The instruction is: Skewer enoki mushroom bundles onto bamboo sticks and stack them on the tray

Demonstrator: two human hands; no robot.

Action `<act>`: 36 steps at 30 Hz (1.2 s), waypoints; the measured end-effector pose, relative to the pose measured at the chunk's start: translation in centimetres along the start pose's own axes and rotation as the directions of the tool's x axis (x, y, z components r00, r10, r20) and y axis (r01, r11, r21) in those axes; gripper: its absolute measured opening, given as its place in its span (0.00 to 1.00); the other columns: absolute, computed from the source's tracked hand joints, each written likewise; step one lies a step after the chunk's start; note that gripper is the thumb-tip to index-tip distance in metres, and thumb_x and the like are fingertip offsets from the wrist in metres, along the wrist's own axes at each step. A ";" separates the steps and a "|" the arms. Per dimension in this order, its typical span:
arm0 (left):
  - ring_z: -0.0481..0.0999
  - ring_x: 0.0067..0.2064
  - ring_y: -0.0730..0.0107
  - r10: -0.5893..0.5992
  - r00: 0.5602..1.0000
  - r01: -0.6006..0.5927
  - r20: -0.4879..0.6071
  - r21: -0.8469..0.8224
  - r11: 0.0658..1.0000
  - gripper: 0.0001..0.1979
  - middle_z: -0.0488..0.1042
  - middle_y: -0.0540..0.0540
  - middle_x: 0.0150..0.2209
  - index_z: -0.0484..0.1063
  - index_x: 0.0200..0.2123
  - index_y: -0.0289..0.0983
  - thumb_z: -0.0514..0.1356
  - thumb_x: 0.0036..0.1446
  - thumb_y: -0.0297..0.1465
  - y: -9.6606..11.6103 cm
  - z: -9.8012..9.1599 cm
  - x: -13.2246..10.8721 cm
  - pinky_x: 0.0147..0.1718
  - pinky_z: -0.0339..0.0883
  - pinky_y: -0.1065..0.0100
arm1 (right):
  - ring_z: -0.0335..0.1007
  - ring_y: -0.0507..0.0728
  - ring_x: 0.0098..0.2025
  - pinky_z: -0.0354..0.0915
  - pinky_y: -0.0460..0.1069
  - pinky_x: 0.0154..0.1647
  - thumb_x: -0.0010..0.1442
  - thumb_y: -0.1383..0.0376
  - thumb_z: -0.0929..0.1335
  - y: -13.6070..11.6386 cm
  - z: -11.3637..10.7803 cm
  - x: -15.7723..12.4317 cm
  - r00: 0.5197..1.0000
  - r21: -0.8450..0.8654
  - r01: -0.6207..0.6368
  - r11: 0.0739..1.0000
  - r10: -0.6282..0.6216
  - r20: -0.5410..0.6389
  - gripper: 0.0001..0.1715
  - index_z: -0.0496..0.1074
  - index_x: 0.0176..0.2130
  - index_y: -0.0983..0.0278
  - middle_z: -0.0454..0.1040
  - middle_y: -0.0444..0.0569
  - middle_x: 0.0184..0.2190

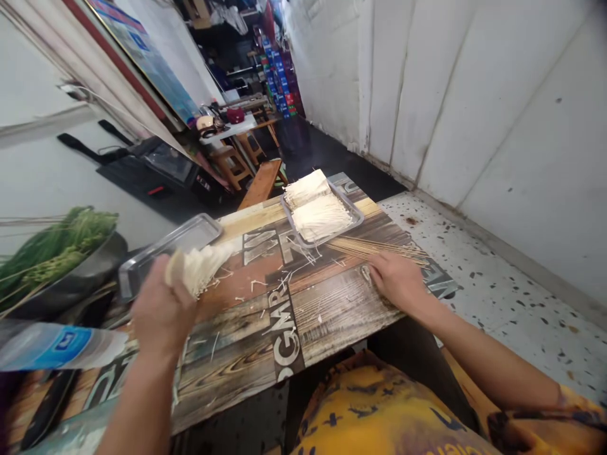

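My left hand (164, 303) is closed around the base of an enoki mushroom bunch (203, 265), its thin stems fanning out to the right over the table. A shallow clear tray (164, 253) lies just behind this hand. At the table's right side my right hand (398, 281) rests with its fingers curled, right beside a bundle of bamboo skewers (374, 248). Whether a skewer is between its fingertips, I cannot make out. Beyond the skewers, a second plastic tray (358, 218) holds flat enoki portions (320, 212) in two rows.
Loose enoki bits lie scattered on the wood-patterned table (227, 360). On the left are a metal bowl (71, 278) of green vegetables (52, 253), a water bottle (61, 346) and a black-handled tool (47, 407). A wooden bench (260, 183) stands behind the table; a white wall (450, 82) runs along the right.
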State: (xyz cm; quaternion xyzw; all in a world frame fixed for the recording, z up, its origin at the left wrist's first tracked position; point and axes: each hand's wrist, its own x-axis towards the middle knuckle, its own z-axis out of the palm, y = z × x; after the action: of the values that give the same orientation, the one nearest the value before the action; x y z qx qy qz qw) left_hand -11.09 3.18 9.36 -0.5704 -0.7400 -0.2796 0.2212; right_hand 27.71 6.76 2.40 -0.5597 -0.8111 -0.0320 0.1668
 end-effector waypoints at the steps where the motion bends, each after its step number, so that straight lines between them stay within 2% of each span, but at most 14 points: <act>1: 0.71 0.56 0.49 0.049 0.998 -0.048 0.037 -0.020 0.999 0.25 0.70 0.35 0.56 0.62 0.60 0.34 0.47 0.61 0.32 1.7 0.6 -1.5 0.53 0.66 0.48 | 0.66 0.57 0.38 0.54 0.49 0.34 0.65 0.65 0.60 0.7 -0.2 0.8 1.000 -0.027 -0.013 1.000 0.013 0.022 0.15 0.74 0.38 0.66 0.74 0.54 0.36; 3: 0.66 0.60 0.51 0.261 0.952 -0.242 0.158 -0.131 0.961 0.25 0.67 0.33 0.59 0.59 0.61 0.31 0.47 0.63 0.31 4.9 2.2 -4.5 0.58 0.60 0.49 | 0.65 0.58 0.40 0.54 0.49 0.35 0.65 0.65 0.60 1.9 -0.3 2.2 0.997 -0.078 -0.020 0.997 0.025 0.069 0.15 0.74 0.37 0.66 0.72 0.55 0.37; 6: 0.66 0.61 0.54 0.490 0.790 -0.431 0.369 -0.234 0.871 0.22 0.69 0.35 0.57 0.62 0.59 0.31 0.44 0.64 0.28 8.6 4.2 -7.9 0.62 0.52 0.46 | 0.64 0.59 0.41 0.55 0.49 0.36 0.65 0.67 0.59 3.7 0.0 4.0 0.989 -0.141 -0.012 0.990 0.033 0.148 0.16 0.75 0.36 0.67 0.72 0.56 0.37; 8: 0.63 0.63 0.52 0.556 0.690 -0.497 0.463 -0.255 0.829 0.24 0.65 0.34 0.61 0.59 0.61 0.31 0.47 0.65 0.34 9.7 4.4 -8.6 0.63 0.46 0.43 | 0.65 0.59 0.41 0.55 0.50 0.36 0.64 0.69 0.60 4.7 0.2 5.0 0.978 -0.171 0.007 0.985 0.029 0.205 0.16 0.75 0.35 0.68 0.72 0.57 0.37; 12: 0.54 0.67 0.52 0.605 0.558 -0.545 0.568 -0.298 0.783 0.40 0.53 0.34 0.67 0.48 0.67 0.34 0.53 0.58 0.51 7.9 3.4 -6.8 0.64 0.42 0.45 | 0.68 0.59 0.38 0.56 0.50 0.33 0.61 0.70 0.62 5.7 0.0 6.6 0.950 -0.197 0.087 0.977 -0.022 0.311 0.14 0.76 0.34 0.69 0.74 0.58 0.35; 15: 0.52 0.68 0.54 0.586 0.513 -0.521 0.627 -0.315 0.793 0.40 0.53 0.37 0.67 0.49 0.67 0.35 0.51 0.59 0.52 5.2 3.3 -5.1 0.64 0.44 0.47 | 0.70 0.60 0.38 0.56 0.49 0.32 0.59 0.71 0.62 5.8 -0.4 7.5 0.931 -0.203 0.163 0.965 -0.083 0.355 0.14 0.76 0.34 0.70 0.75 0.59 0.34; 18: 0.54 0.67 0.56 0.590 0.503 -0.496 0.631 -0.348 0.795 0.37 0.55 0.36 0.66 0.51 0.66 0.33 0.50 0.61 0.51 4.1 3.9 -5.2 0.64 0.48 0.51 | 0.71 0.62 0.38 0.56 0.50 0.31 0.56 0.74 0.61 5.7 -0.3 8.3 0.920 -0.220 0.218 0.951 -0.124 0.373 0.14 0.76 0.34 0.72 0.76 0.61 0.33; 20: 0.56 0.66 0.55 0.573 0.543 -0.480 0.614 -0.333 0.812 0.35 0.57 0.35 0.65 0.54 0.65 0.32 0.49 0.63 0.48 4.6 4.1 -6.3 0.63 0.51 0.53 | 0.72 0.63 0.37 0.57 0.50 0.30 0.55 0.74 0.61 5.6 -0.1 8.8 0.914 -0.233 0.241 0.942 -0.140 0.380 0.15 0.76 0.35 0.72 0.76 0.62 0.33; 24: 0.57 0.65 0.48 0.436 0.667 -0.434 0.604 -0.160 0.886 0.29 0.58 0.33 0.65 0.59 0.62 0.32 0.48 0.64 0.44 7.1 3.6 -8.5 0.60 0.55 0.47 | 0.72 0.63 0.36 0.58 0.51 0.31 0.54 0.74 0.61 5.5 0.1 9.7 0.883 -0.226 0.315 0.922 -0.197 0.427 0.14 0.77 0.33 0.71 0.77 0.63 0.33; 27: 0.60 0.63 0.48 0.397 0.686 -0.405 0.609 -0.134 0.905 0.30 0.61 0.34 0.63 0.60 0.61 0.33 0.49 0.63 0.46 7.9 2.9 -8.6 0.59 0.56 0.48 | 0.72 0.62 0.35 0.57 0.50 0.31 0.55 0.72 0.62 5.5 -0.1 10.1 0.852 -0.210 0.360 0.909 -0.229 0.471 0.13 0.77 0.32 0.71 0.77 0.62 0.32; 31: 0.63 0.62 0.50 0.393 0.731 -0.383 0.558 -0.141 0.913 0.37 0.67 0.35 0.59 0.58 0.63 0.34 0.51 0.59 0.53 6.6 2.6 -7.4 0.62 0.47 0.44 | 0.72 0.61 0.34 0.57 0.50 0.31 0.56 0.71 0.61 5.5 -0.1 10.0 0.845 -0.210 0.368 0.906 -0.231 0.483 0.15 0.77 0.34 0.71 0.76 0.61 0.32; 32: 0.61 0.63 0.49 0.420 0.720 -0.401 0.553 -0.164 0.901 0.38 0.65 0.35 0.61 0.56 0.64 0.35 0.52 0.59 0.53 6.2 2.6 -7.2 0.63 0.45 0.44 | 0.72 0.60 0.34 0.57 0.50 0.32 0.57 0.72 0.60 5.5 -0.1 9.8 0.847 -0.210 0.366 0.907 -0.231 0.478 0.16 0.76 0.35 0.71 0.76 0.61 0.33; 35: 0.53 0.67 0.51 0.550 0.610 -0.474 0.570 -0.294 0.830 0.38 0.54 0.35 0.67 0.53 0.65 0.34 0.52 0.60 0.52 5.3 3.1 -7.0 0.63 0.48 0.49 | 0.72 0.60 0.36 0.58 0.49 0.33 0.59 0.70 0.59 5.3 -0.2 9.5 0.861 -0.212 0.342 0.915 -0.215 0.460 0.18 0.76 0.37 0.72 0.76 0.61 0.35; 36: 0.53 0.67 0.52 0.567 0.591 -0.478 0.574 -0.316 0.819 0.37 0.53 0.35 0.67 0.53 0.65 0.33 0.52 0.61 0.50 5.3 3.3 -7.1 0.63 0.51 0.51 | 0.73 0.61 0.37 0.58 0.49 0.33 0.60 0.69 0.59 5.1 -0.3 9.4 0.865 -0.211 0.332 0.919 -0.207 0.457 0.18 0.76 0.37 0.71 0.76 0.61 0.36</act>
State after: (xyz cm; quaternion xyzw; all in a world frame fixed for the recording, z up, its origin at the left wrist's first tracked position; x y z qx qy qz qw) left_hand -4.23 1.30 3.15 -0.8352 -0.5487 -0.0350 -0.0124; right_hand 29.50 17.00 4.85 -0.4509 -0.8854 -0.0478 -0.1022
